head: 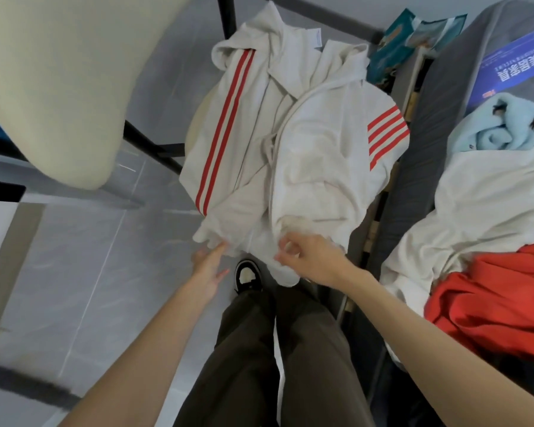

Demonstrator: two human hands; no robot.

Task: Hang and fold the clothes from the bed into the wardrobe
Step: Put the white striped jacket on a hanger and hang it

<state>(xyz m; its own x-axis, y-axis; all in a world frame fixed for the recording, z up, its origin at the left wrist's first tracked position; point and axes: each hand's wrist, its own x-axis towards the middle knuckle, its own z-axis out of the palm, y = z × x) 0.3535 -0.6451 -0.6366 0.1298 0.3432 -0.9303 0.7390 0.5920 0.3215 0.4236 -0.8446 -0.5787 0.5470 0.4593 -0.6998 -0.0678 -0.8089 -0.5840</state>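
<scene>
The folding step is under way: the hoodie (290,155) is lying spread on a seat (193,127) beside the bed (444,87). The left hand (208,266) is touching its hem with straight fingers. The right hand (312,257), a little apart, seems to be pinching it. Next, both will be needing a firm grip on the hem to fold it upward.

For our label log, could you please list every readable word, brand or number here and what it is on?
Nothing can be quoted reliably.
Blue mattress label: large white Chinese characters, upside down, too blurred to read.
White neck tag on the striped hoodie: too small.
Teal packets: print illegible.
</scene>
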